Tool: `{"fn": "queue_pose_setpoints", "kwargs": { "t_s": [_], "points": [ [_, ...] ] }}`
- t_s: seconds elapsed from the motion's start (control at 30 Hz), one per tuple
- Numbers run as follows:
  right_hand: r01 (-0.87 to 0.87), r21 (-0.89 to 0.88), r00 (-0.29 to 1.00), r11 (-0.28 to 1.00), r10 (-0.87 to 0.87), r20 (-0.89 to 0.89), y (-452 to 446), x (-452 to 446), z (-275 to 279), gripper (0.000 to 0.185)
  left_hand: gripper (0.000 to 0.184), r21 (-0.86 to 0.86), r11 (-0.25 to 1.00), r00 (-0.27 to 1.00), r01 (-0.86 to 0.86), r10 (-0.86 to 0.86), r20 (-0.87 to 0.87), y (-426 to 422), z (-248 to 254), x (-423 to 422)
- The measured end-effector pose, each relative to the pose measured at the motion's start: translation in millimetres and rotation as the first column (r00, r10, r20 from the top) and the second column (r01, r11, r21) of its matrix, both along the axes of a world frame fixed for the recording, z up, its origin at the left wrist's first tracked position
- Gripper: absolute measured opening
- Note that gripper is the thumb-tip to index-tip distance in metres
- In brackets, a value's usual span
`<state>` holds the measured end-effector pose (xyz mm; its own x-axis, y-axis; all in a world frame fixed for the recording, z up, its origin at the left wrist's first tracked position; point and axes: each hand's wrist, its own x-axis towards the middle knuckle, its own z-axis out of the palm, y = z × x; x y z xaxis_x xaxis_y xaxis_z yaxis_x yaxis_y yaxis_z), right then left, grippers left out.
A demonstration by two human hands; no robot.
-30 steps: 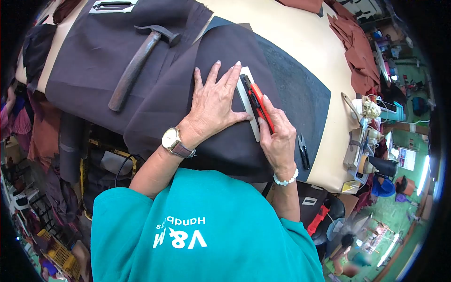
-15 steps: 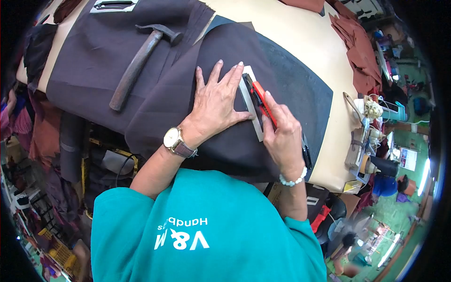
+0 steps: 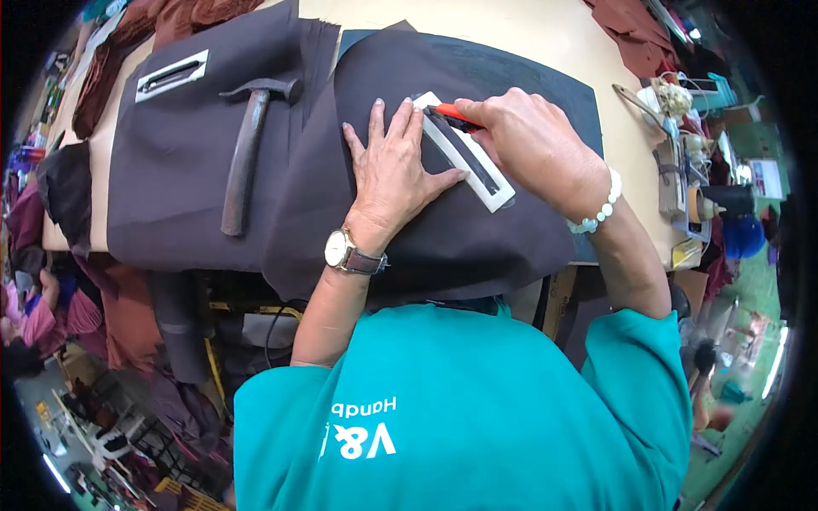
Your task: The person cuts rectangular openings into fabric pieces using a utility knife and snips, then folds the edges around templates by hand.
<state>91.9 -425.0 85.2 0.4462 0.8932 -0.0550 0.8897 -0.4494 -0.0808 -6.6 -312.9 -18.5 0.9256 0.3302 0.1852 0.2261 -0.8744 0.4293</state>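
Observation:
A white rectangular frame with a long narrow slot [image 3: 496, 199] lies slanted on a dark brown sheet of fabric [image 3: 511, 255]. My left hand [image 3: 394, 170] rests flat on the sheet with its fingers spread; its index fingertip and thumb tip touch the frame's left edge. In my right hand [image 3: 532, 140] is a red utility knife [image 3: 456, 112], its front end at the upper end of the slot. My fingers hide most of the knife's handle, and the blade tip is too small to make out.
A hammer [image 3: 247, 162] lies on stacked dark fabric [image 3: 162, 162] to the left, near a second white slotted frame [image 3: 194, 70]. A dark mat [image 3: 562, 98] sits under the sheet. Brush [image 3: 639, 104], thread spool [image 3: 705, 204] and clutter line the table's right edge.
My right hand has swung up and to the right, turning the knife to a flatter angle at the slot's upper end. The left hand stays pressed down. The whole view has shifted.

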Motion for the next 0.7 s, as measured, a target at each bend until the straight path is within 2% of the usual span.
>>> {"fn": "queue_pose_setpoints", "kwargs": {
  "t_s": [0.27,0.47,0.5,0.7],
  "points": [
    [0.053,-0.01,0.997,0.999,-0.054,-0.049,-17.7,-12.7,6.2,0.021,0.088,0.014,1.0,1.0,0.0,0.0,0.007,0.1,0.1,-0.4],
    [0.112,-0.061,0.992,0.992,-0.116,-0.052,-32.7,-24.2,6.6,0.029,0.087,0.021,1.0,1.0,0.004,-0.004,-0.002,1.0,-1.2,0.2],
    [0.082,-0.042,0.996,0.996,-0.084,-0.029,-39.4,-22.4,1.7,0.034,0.087,0.029,1.0,1.0,0.004,-0.004,0.0,1.5,-0.5,1.1],
    [0.15,-0.091,0.989,0.984,-0.149,0.014,-67.9,-35.9,-5.5,0.035,0.087,0.042,0.999,1.0,0.009,-0.008,-0.02,0.1,2.1,-0.7]
  ]
}}
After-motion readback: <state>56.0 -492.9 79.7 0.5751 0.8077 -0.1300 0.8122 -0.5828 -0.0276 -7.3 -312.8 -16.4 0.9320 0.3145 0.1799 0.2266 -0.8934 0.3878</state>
